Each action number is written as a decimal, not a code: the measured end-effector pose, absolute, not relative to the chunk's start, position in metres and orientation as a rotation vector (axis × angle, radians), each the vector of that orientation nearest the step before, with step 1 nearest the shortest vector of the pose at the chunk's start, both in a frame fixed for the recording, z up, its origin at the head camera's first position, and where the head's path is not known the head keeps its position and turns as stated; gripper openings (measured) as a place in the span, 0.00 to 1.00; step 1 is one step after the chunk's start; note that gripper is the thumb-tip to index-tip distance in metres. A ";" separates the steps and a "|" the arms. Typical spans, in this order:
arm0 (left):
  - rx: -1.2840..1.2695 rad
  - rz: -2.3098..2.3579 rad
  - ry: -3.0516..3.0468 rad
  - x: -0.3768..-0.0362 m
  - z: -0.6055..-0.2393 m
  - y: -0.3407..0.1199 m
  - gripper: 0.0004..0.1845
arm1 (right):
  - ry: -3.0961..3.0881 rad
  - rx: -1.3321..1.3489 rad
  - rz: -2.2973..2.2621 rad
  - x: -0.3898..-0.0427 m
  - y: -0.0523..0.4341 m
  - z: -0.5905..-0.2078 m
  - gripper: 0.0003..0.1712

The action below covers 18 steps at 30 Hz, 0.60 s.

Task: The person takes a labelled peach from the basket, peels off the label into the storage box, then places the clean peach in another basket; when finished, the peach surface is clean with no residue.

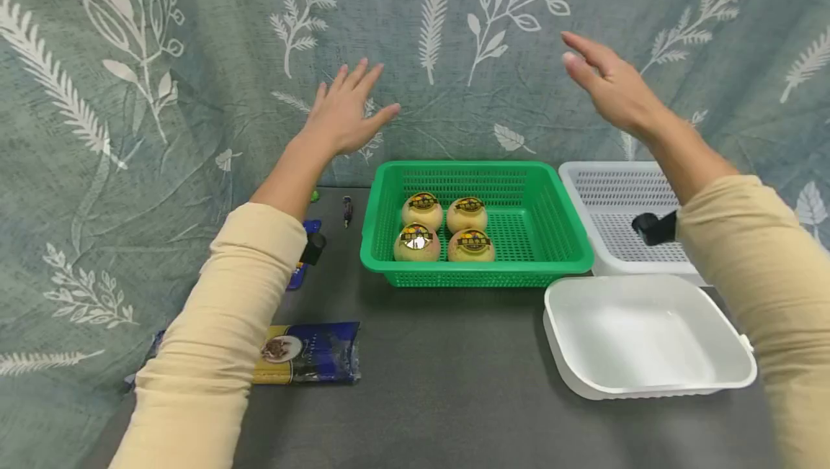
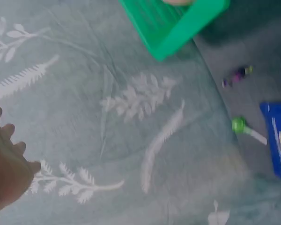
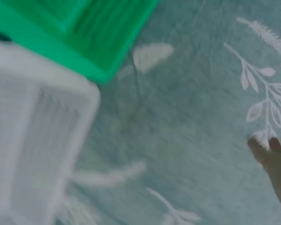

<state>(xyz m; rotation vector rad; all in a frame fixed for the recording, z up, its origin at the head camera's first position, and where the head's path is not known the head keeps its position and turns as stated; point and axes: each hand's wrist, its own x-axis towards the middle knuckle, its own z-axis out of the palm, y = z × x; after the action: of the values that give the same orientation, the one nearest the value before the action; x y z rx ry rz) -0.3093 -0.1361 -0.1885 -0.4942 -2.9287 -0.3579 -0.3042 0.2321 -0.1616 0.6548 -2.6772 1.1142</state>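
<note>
Currently empty-handed; left hand [image 1: 346,112] raised, fingers spread; right hand [image 1: 616,91] raised too, fingers extended, both before the curtain [image 1: 389,22]; green basket [image 1: 480,267] below and between them, four labelled round fruits [image 1: 471,248] in its left part; white basket [image 1: 603,238] just beside, to its right.

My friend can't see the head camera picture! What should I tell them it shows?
A person's left hand and right hand are raised, empty. Below, a green basket holds four round, labelled fruits, with a white basket and white tub on the right.
</note>
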 end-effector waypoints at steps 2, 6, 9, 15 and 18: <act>-0.566 -0.487 -2.877 -0.305 -0.197 -0.142 0.39 | -2.539 0.639 1.556 -0.299 0.237 -0.175 0.33; -0.650 -0.798 -2.788 -0.297 -0.221 -0.152 0.39 | -2.252 0.593 2.221 -0.293 0.247 -0.209 0.37; -0.637 -0.993 -2.762 -0.290 -0.240 -0.158 0.39 | -2.185 0.557 2.449 -0.294 0.251 -0.235 0.39; -0.537 -1.215 -2.800 -0.279 -0.279 -0.173 0.38 | -2.291 0.453 2.676 -0.301 0.244 -0.279 0.43; -0.482 -1.353 -2.816 -0.275 -0.299 -0.177 0.37 | -2.381 0.411 2.721 -0.304 0.233 -0.296 0.44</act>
<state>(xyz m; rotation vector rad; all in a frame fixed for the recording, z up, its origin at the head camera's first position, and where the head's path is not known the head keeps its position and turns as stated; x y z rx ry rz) -0.2746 -0.1773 -0.2993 -0.4816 -2.8164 -1.3529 -0.3044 0.2334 -0.2964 0.4108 -2.3810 2.7209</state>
